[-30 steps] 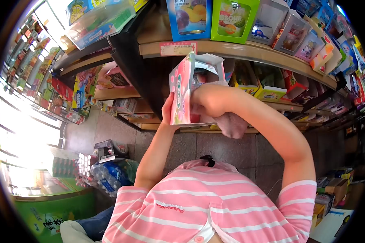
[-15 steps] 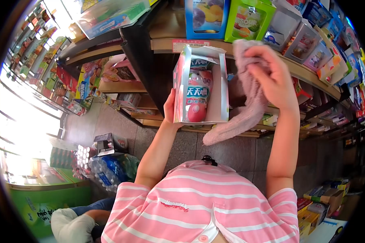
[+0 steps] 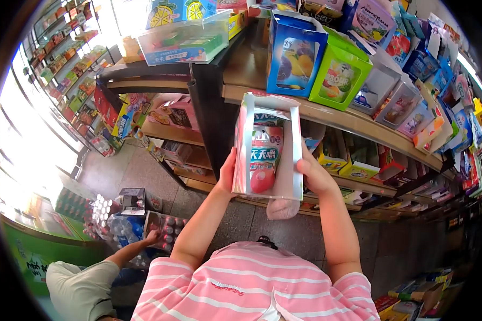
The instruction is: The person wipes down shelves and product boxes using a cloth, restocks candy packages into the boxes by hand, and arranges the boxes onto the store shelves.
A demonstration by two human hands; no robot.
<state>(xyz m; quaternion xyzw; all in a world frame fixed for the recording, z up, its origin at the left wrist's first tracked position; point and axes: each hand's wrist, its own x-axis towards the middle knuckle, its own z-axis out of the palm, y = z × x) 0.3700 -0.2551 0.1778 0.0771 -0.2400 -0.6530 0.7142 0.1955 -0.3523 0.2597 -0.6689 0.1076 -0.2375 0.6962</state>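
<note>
An open-fronted cardboard display box (image 3: 295,160) is held up before me, with pink candy pouches (image 3: 264,155) standing in its left part. My left hand (image 3: 228,170) grips the box's left side. On the opposite side, my right hand (image 3: 315,172) is closed on the box's right wall, its fingers partly hidden behind. A fluffy pinkish-grey cloth (image 3: 283,209) shows below the box's lower edge. The rest of the cloth is behind the box, and I cannot tell how the right hand holds it.
Blue (image 3: 296,56) and green display boxes (image 3: 339,72) stand on the shelf (image 3: 246,92) just beyond. A clear plastic bin (image 3: 185,43) sits at the shelf's left end. At lower left, another person's hand (image 3: 153,237) touches a pack of bottles (image 3: 168,230).
My right hand has come down and left with the cloth and now grips the box's right side. The box sits lower in view. The other person's arm has reached out to the bottles.
</note>
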